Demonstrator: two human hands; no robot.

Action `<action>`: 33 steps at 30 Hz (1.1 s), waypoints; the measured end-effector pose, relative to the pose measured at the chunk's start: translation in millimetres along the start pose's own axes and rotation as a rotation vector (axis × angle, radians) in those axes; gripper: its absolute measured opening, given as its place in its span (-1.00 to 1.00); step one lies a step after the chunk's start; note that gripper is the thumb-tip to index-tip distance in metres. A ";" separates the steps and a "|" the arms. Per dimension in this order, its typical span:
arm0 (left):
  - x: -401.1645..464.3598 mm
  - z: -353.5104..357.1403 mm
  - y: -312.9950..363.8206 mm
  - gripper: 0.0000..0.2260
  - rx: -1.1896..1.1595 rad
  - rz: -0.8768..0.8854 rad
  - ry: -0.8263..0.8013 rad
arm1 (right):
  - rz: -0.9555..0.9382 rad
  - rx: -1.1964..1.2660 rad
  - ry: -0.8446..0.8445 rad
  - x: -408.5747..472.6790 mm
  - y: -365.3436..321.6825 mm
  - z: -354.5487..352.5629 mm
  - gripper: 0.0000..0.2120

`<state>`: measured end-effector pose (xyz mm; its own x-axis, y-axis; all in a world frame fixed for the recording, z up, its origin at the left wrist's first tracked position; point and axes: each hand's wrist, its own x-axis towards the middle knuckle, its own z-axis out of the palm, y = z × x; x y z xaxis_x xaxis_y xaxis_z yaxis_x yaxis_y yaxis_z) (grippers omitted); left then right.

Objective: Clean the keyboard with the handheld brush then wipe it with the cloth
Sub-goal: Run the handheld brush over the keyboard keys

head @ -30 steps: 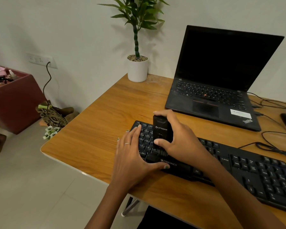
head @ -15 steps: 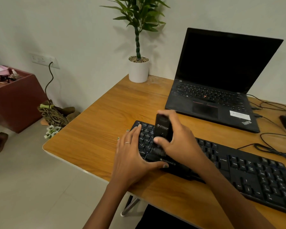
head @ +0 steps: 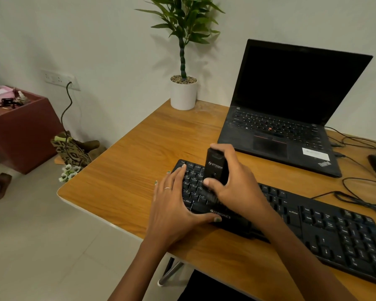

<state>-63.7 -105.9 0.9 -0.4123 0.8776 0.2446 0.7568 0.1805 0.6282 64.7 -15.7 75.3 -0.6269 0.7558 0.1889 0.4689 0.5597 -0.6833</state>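
Black brush (head: 216, 169) in right hand (head: 237, 187), one keyboard (head: 313, 227), one laptop (head: 287, 118)

Dim, soft light — wide-angle edge distortion

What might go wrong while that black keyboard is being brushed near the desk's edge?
The black Zebronics keyboard lies close to the wooden desk edge; only the flat left hand steadies it, so a hard stroke could push it off. The right hand holds the black handheld brush upright, and firm pressure could catch a keycap.
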 end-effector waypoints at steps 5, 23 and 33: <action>0.3 0.3 -0.9 0.12 0.000 0.002 0.012 | -0.053 0.039 -0.017 -4.8 -1.8 9.7 -0.34; 0.5 0.8 0.4 0.11 -0.025 0.009 0.006 | -0.187 -0.129 -0.132 1.5 -8.3 4.1 -0.32; 2.5 0.0 -0.9 0.10 -0.022 0.032 0.016 | -0.161 0.105 -0.202 -7.2 -6.3 4.5 -0.32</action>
<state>-65.4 -103.8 1.0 -0.3963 0.8754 0.2768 0.7588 0.1425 0.6356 63.4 -26.2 75.0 -0.8042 0.5713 0.1640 0.2930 0.6212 -0.7268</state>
